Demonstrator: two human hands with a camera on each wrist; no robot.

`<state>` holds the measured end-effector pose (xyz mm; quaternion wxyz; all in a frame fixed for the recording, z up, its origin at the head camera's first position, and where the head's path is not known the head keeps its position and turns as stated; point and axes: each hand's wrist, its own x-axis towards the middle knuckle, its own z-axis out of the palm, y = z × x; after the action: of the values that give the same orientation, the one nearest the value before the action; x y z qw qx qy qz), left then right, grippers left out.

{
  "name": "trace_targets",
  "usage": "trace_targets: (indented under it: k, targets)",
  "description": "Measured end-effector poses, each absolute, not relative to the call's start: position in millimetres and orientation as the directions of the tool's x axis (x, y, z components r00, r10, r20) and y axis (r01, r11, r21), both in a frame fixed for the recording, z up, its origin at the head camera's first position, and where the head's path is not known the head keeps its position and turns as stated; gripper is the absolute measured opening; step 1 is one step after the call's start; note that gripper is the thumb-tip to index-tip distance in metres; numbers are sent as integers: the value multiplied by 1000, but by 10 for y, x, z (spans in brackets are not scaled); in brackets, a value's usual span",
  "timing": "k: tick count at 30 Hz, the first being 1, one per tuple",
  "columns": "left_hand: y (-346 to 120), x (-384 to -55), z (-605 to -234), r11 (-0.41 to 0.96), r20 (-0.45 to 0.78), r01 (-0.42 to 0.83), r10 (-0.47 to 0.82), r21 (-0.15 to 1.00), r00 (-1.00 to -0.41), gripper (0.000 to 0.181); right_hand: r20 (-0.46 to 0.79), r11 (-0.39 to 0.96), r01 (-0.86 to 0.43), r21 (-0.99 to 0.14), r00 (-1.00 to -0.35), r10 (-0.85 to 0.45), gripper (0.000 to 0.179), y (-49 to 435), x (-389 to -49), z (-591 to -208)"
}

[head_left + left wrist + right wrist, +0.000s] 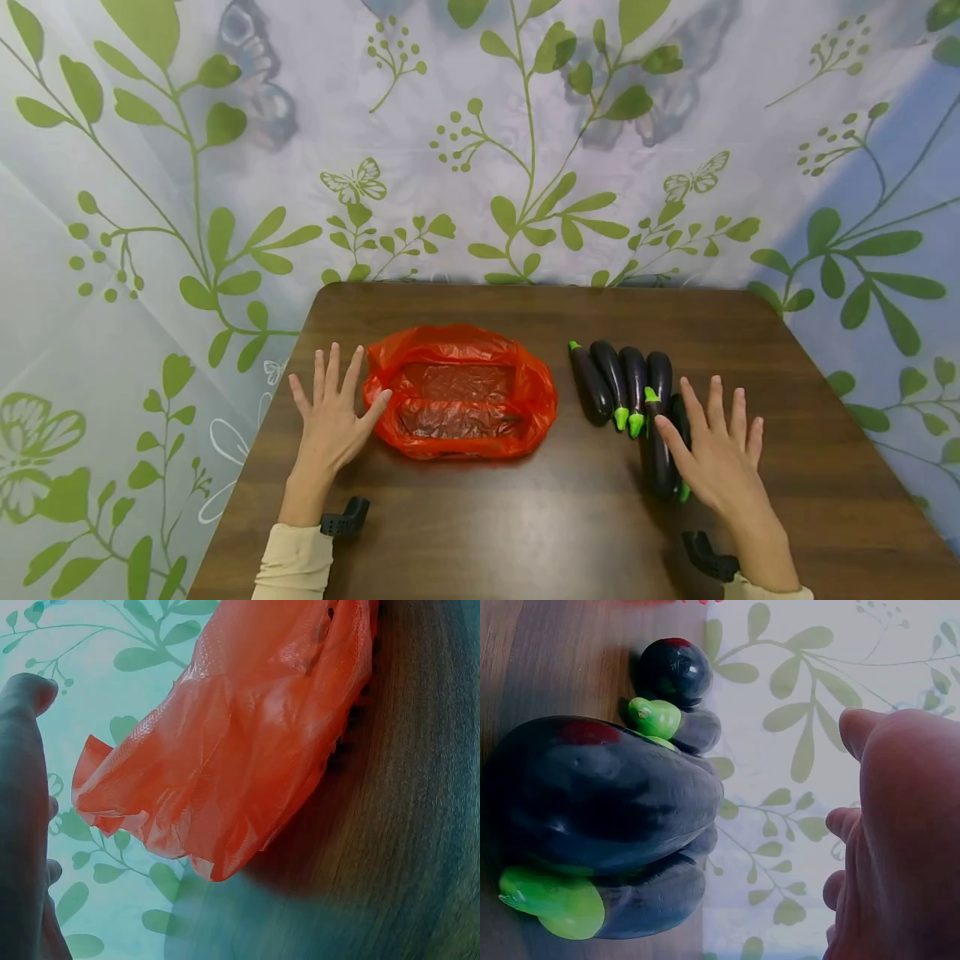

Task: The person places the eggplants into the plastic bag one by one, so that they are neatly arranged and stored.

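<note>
A red plastic bag (459, 450) lies on the table with its mouth spread wide, left of the middle. Its crumpled side fills much of the left wrist view. My left hand (333, 429) hovers at the bag's left edge, fingers spread, holding nothing. To the right, several dark purple eggplants (592, 385) with bright green stems lie side by side. One eggplant (607, 795) rests nearest my right hand (720, 458), which is spread above and beside the group and grips nothing. Part of the rearmost right eggplants is hidden by that hand.
The brown wooden table (510, 517) has rounded far corners. Behind it hangs a pale curtain (420, 200) printed with green leaves and butterflies. A black wrist mount (345, 517) sits on the left wrist, another black mount (708, 557) on the right.
</note>
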<state>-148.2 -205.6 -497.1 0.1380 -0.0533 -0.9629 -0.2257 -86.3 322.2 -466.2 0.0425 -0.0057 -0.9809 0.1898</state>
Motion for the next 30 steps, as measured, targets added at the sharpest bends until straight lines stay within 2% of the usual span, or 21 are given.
trace_targets:
  k: [12,21,30]
  targets:
    - [-2048,-1507,-5062,820,301,184,16,543,-954,80,130,919,-27,-394,-991,26,75,3199,-863,-4661]
    - [-2113,-1584,-5188,664,315,225,-16,713,-949,72,147,909,-39,-415,-989,25,73,3160,-861,-4668]
    - [-2110,-1654,-5235,532,305,243,-30,811,-952,67,150,899,-39,-437,-988,30,73,3134,-886,-4633]
